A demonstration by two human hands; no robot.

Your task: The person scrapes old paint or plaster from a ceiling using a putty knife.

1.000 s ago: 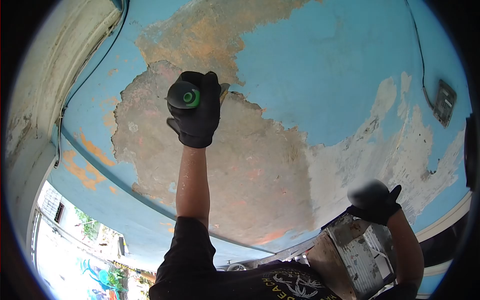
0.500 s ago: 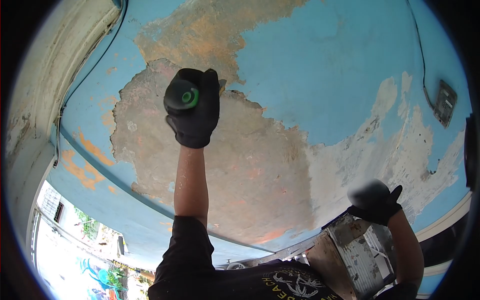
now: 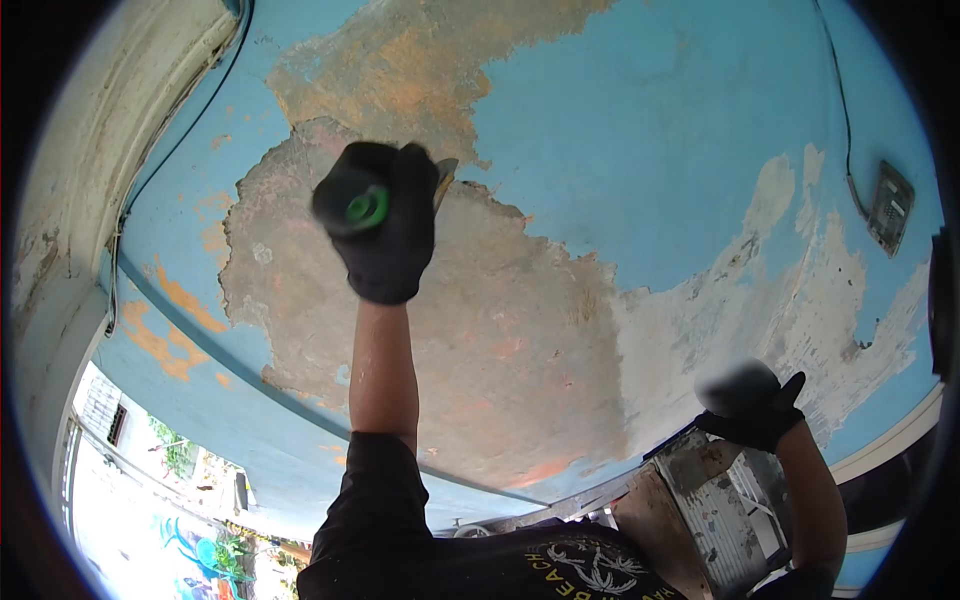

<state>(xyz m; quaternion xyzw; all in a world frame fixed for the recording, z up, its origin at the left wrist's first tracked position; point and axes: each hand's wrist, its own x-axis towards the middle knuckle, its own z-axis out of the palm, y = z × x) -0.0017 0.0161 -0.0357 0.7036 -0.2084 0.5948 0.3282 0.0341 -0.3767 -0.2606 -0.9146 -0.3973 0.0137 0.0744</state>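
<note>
My left hand [image 3: 385,225], in a black glove, is raised against the bare patch of the wall [image 3: 480,320]. Its fingers are wrapped round a scraper [image 3: 368,207]; the green ringed handle end faces me. A bit of its blade [image 3: 447,170] shows past the glove on the right, close to the ragged edge of blue paint. Lower right, my gloved right hand [image 3: 750,410] is by the dark edge of a worn metal panel [image 3: 715,520]. One finger sticks up, while a blur covers the others, so I cannot see a grip.
Blue paint [image 3: 640,150] surrounds the stripped area. A grey electrical box [image 3: 890,208] with a cable hangs at the right. Another dark cable [image 3: 190,125] runs along the pale moulding [image 3: 110,130] on the left. Plants and bright daylight show at the lower left.
My left hand has shifted slightly left and down with the scraper, and its handle end has tilted. More of the blade shows now. My right hand has stayed in place.
</note>
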